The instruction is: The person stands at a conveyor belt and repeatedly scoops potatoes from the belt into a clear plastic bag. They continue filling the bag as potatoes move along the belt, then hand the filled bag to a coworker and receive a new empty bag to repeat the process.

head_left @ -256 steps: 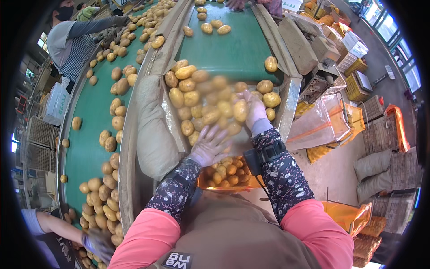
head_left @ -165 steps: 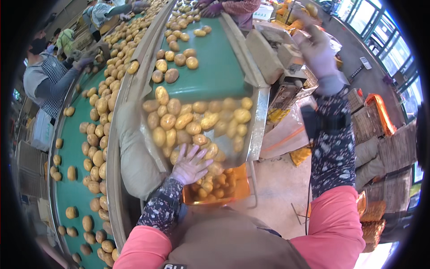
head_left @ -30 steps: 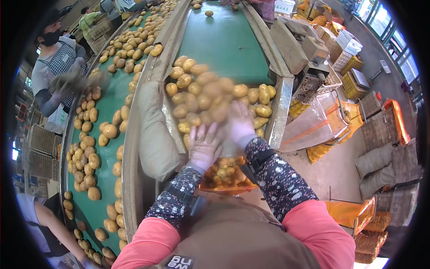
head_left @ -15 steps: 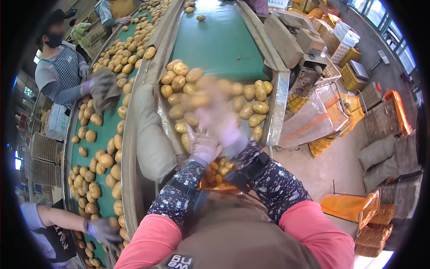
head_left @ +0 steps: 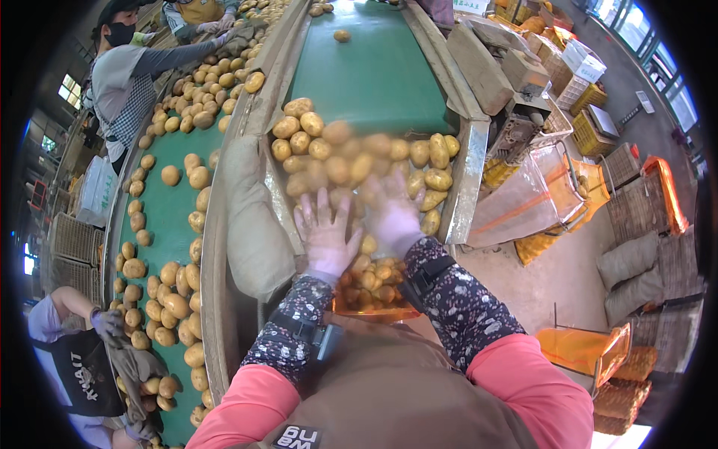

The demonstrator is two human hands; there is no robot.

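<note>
Yellow potatoes (head_left: 438, 179) are heaped on the metal chute at the end of the green belt (head_left: 366, 75), the middle ones blurred by motion. My left hand (head_left: 327, 233), in a pale, dirt-marked glove, is spread open at the heap's near left edge, holding nothing. To its right, my right hand (head_left: 395, 213), gloved alike and partly smeared, has its fingers apart against the near potatoes; nothing shows in its grip. Between and below my wrists, more potatoes (head_left: 372, 283) fill the mouth of an orange mesh bag (head_left: 378, 314).
On the left, another green belt (head_left: 176, 228) carries many potatoes past two co-workers with grey cloths. A padded grey sack (head_left: 254, 217) covers the chute's left side. Metal walls (head_left: 465, 183) edge the chute. To the right stand bag frames (head_left: 583, 348), crates and full sacks.
My hands have come apart, the left moving left and opening. More potatoes show in the orange bag. The upper co-worker now reaches farther along the left belt; the lower one holds a cloth.
</note>
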